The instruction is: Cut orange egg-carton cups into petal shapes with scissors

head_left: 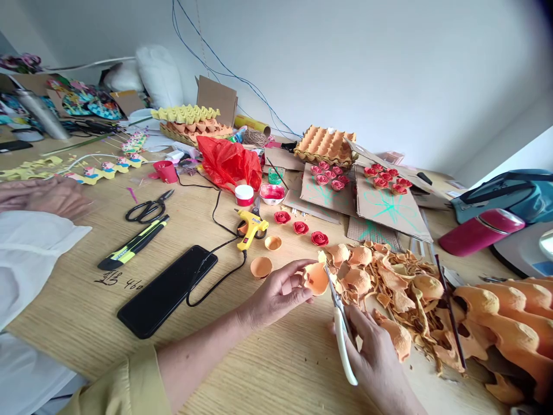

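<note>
My left hand (276,294) pinches an orange egg-carton cup (317,279), its opening turned toward me. In my right hand (371,351) are scissors (342,340) with white handles, their blades up against the cup's right edge. A small yellowish scrap (322,256) stands at the cup's upper rim. Two trimmed cups, one nearer (261,267) and one farther (273,243), sit on the table to the left. Behind them lies a yellow glue gun (250,227). Carton scraps (401,282) are heaped just right of the scissors.
A black phone (168,291), a utility knife (133,242) and black scissors (150,208) lie on the left. Red paper-pulp roses (300,227) and cardboard (389,202) are behind. Egg trays (514,311) and a pink bottle (481,231) stand right. Another person's hands (47,197) are at far left.
</note>
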{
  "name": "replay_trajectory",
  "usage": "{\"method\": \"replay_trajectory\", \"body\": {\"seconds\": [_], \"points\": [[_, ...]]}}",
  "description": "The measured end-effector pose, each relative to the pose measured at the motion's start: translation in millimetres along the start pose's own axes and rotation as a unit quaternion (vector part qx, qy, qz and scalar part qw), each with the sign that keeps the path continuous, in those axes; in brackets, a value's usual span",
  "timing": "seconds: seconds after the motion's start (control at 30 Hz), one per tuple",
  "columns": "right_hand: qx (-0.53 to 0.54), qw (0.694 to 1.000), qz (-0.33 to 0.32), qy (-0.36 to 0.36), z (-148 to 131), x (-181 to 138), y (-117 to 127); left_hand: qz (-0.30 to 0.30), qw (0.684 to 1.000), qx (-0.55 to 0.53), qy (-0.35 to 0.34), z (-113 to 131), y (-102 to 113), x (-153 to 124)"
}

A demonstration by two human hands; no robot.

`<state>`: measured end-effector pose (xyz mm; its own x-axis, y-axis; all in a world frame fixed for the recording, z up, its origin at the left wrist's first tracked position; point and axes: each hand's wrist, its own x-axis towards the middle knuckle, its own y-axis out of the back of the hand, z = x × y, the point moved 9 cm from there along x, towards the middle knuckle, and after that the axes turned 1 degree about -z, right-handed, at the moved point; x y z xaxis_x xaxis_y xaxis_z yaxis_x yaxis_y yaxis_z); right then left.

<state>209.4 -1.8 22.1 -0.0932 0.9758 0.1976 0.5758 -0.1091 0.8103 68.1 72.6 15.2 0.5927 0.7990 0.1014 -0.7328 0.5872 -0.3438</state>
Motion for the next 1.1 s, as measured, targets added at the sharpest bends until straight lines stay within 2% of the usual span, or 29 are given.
{"method": "replay_trajectory", "body": {"seconds": [0.13,0.3,0.43,0.7,0.93,1.1], "points": [[0.001,1.0,-0.007,-0.01,5.5,-1.9,-3.8,0.011,1.0,0.009,-0.011,-1.4,2.7,0.4],[0.014,1.0,-0.012,-0.026,10.1,-3.5,-3.1,0.005,0.999,-0.04,-0.022,3.0,1.0,2.7],[0.032,0.999,-0.018,-0.028,6.7,-1.8,0.3,0.025,0.998,-0.054,-0.01,4.7,4.4,3.7],[0.011,0.999,-0.031,0.005,-1.9,0.4,-1.6,0.048,0.996,-0.073,-0.014,-1.5,11.9,3.8],[-0.013,0.999,-0.037,0.034,-6.7,-0.1,-2.3,0.013,1.0,-0.01,0.01,5.9,3.9,1.9],[-0.025,0.998,-0.043,0.03,-4.7,-0.2,-2.4,0.03,0.999,0.006,0.02,6.5,5.4,3.1]]}}
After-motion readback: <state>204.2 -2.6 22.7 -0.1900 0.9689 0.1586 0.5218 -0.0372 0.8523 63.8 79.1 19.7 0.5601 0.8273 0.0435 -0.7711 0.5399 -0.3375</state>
